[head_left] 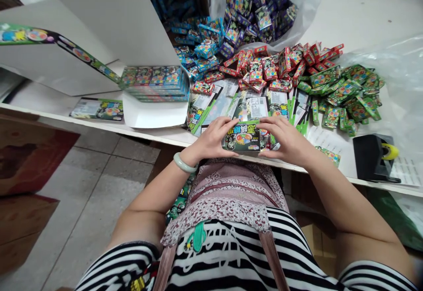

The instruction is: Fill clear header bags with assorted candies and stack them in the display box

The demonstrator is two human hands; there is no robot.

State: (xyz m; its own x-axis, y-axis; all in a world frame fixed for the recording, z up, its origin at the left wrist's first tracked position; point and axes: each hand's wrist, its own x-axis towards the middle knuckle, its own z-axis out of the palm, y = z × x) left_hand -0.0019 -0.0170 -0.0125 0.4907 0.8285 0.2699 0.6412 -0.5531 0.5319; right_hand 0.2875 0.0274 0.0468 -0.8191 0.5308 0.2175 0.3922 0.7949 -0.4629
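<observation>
Clamping a black-and-green printed box (243, 139) at its 2 ends between left hand (215, 139) and right hand (287, 141), with the grip closed on it, at the front edge of a white counter (346, 22). Faces flat printed pieces (228, 90), then heaps of small blue packs (206, 49), red packs (270, 68), green packs (346, 88) and, in a clear plastic bag (306, 0), purple packs (243, 7). Has an open white carton (155, 116) with stacked packs (152, 79) to the left, a black tape dispenser (368, 156) to the right. Looks down on grey floor tiles (89, 185) and brown cardboard boxes (23, 233) at lower left.
</observation>
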